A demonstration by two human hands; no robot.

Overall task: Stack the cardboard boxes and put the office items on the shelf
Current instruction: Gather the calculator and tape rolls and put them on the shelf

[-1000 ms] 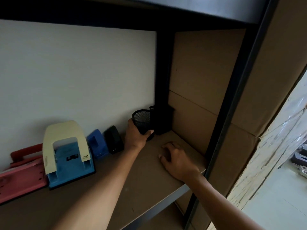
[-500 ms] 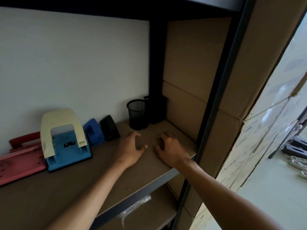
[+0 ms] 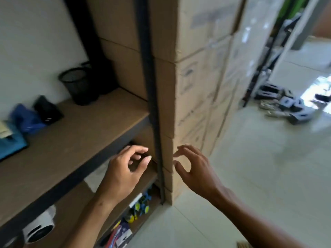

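Both hands, left (image 3: 123,169) and right (image 3: 195,169), loosely spread, holding nothing

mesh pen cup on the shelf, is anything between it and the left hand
Nothing visible stands between them. The mesh pen cup sits at the back of the shelf board, with bare board in front of it. The left hand hangs below the board's front edge, holding nothing.

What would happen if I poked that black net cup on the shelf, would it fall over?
The black mesh cup looks empty and see-through, so it is probably light and would slide or tip with a firm poke. It stands upright, narrowing toward its base, which likely makes tipping easier. On its side its round wall would probably roll along the shelf.
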